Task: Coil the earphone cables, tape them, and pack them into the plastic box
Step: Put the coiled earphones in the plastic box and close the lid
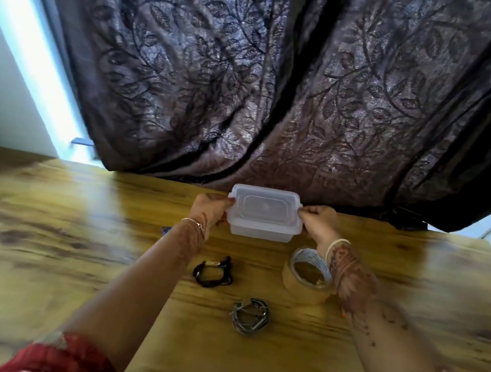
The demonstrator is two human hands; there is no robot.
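Our left hand and right hand curl their fingers round the two short ends of the plastic box, gripping it at the lid rim. The box is translucent, rectangular and round-cornered, with its lid on. It is at the far side of the glossy wood-grain table, before a dark leaf-patterned curtain. Nearer lie a black coiled cable, a grey coiled cable, and to the right a tan ring-shaped tape roll.
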